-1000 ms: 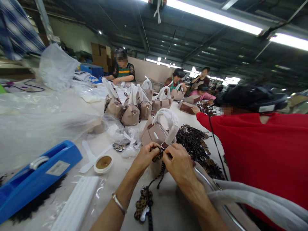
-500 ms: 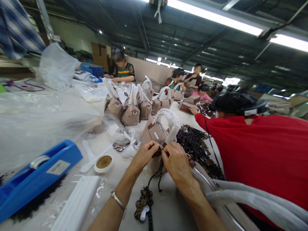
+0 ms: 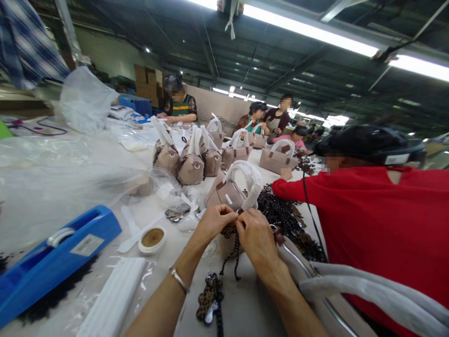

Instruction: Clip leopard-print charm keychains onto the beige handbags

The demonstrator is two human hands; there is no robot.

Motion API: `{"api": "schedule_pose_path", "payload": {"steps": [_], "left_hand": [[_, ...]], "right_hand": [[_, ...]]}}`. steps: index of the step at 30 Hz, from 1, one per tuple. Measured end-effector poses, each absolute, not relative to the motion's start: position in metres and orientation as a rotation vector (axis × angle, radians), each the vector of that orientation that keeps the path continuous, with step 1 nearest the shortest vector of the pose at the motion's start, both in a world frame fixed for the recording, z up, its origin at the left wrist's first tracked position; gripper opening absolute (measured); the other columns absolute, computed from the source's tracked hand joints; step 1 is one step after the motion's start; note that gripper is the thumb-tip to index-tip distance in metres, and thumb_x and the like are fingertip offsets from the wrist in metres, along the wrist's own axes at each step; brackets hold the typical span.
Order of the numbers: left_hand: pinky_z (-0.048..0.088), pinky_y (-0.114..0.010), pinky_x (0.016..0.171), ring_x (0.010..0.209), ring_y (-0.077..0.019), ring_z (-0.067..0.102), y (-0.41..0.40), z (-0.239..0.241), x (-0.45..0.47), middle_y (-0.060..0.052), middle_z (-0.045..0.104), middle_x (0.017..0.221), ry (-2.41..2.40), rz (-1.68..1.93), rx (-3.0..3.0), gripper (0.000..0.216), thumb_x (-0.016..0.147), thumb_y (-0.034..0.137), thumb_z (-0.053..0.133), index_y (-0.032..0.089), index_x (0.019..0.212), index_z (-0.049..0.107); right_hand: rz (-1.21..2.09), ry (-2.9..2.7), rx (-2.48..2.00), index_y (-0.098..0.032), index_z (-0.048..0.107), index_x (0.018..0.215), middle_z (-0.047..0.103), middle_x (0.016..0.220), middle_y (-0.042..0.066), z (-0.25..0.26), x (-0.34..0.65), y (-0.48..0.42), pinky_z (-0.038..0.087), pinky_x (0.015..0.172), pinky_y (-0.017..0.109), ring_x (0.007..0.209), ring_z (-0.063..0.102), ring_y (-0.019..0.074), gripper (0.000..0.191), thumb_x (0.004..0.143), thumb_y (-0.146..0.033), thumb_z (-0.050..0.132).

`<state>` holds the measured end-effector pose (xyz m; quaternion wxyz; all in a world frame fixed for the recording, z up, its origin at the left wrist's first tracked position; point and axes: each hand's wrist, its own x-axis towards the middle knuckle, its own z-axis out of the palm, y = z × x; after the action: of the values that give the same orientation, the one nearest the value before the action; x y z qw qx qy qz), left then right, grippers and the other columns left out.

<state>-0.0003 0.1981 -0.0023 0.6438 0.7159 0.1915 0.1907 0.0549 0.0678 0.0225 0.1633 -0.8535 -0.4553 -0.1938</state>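
Note:
A beige handbag (image 3: 220, 193) with a white-wrapped handle (image 3: 253, 180) stands in front of me. Both my hands meet at its near end, by a small metal ring. My left hand (image 3: 214, 224) pinches the top of a leopard-print bag charm (image 3: 229, 230) between thumb and finger. My right hand (image 3: 257, 236) is closed against it from the other side, so the fingertips hide the fastening. Dark braided cords (image 3: 231, 257) dangle below the fingers. Another leopard-print charm (image 3: 208, 299) lies on the table nearer to me, between my forearms.
Left of me are a blue tape dispenser (image 3: 66, 262), a round tub of brown paste (image 3: 152, 238) and clear plastic bags (image 3: 63, 187). Several finished-looking handbags (image 3: 191, 164) stand beyond. A dark heap of charms (image 3: 284, 210) and a co-worker in red (image 3: 379, 224) are at right.
The cords below my hands have swung slightly, while my hands stay at the ring. The co-worker's arm has drawn back, and the bag near it now stands with its white handle up.

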Motion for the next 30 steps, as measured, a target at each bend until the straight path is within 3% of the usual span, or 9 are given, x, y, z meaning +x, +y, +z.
{"api": "schedule_pose_path", "payload": {"steps": [4, 21, 26, 30], "left_hand": [[0.036, -0.02, 0.047, 0.051, -0.0099, 0.05, 0.2, -0.002, 0.005, 0.001, 0.059, 0.056, 0.457, 0.434, 1.678, 0.012, 0.065, 0.026, 0.064, 0.014, 0.064, 0.064], [0.037, -0.021, 0.05, 0.051, -0.0096, 0.049, 0.198, -0.013, 0.01, 0.002, 0.058, 0.057, 0.439, 0.559, 1.575, 0.013, 0.065, 0.027, 0.06, 0.015, 0.063, 0.063], [0.037, -0.021, 0.052, 0.055, -0.0101, 0.05, 0.195, -0.012, 0.011, 0.003, 0.057, 0.06, 0.42, 0.619, 1.52, 0.013, 0.069, 0.029, 0.059, 0.016, 0.067, 0.06], [0.04, -0.021, 0.057, 0.061, -0.0115, 0.054, 0.191, -0.016, 0.012, 0.002, 0.061, 0.066, 0.402, 0.671, 1.474, 0.011, 0.073, 0.029, 0.055, 0.018, 0.071, 0.056]], "right_hand": [[-0.515, -1.304, -2.443, -0.019, 0.063, 0.073, 0.062, 0.083, 0.005, 0.023, 0.054, 0.068, 0.038, 0.078, 0.032, 0.085, 0.054, 0.0216, 0.015, 0.087, -0.017, 0.06], [-0.41, -1.251, -2.299, -0.02, 0.065, 0.071, 0.063, 0.077, 0.003, 0.027, 0.062, 0.066, 0.04, 0.075, 0.029, 0.079, 0.058, 0.0195, 0.016, 0.087, -0.02, 0.061], [-0.348, -1.19, -2.325, -0.019, 0.067, 0.086, 0.065, 0.086, 0.005, 0.034, 0.066, 0.064, 0.041, 0.075, 0.028, 0.081, 0.06, 0.0189, 0.013, 0.085, -0.013, 0.056], [-0.29, -1.25, -2.376, -0.019, 0.067, 0.086, 0.065, 0.089, 0.006, 0.035, 0.066, 0.065, 0.041, 0.075, 0.028, 0.083, 0.061, 0.0196, 0.013, 0.084, -0.014, 0.056]]}}
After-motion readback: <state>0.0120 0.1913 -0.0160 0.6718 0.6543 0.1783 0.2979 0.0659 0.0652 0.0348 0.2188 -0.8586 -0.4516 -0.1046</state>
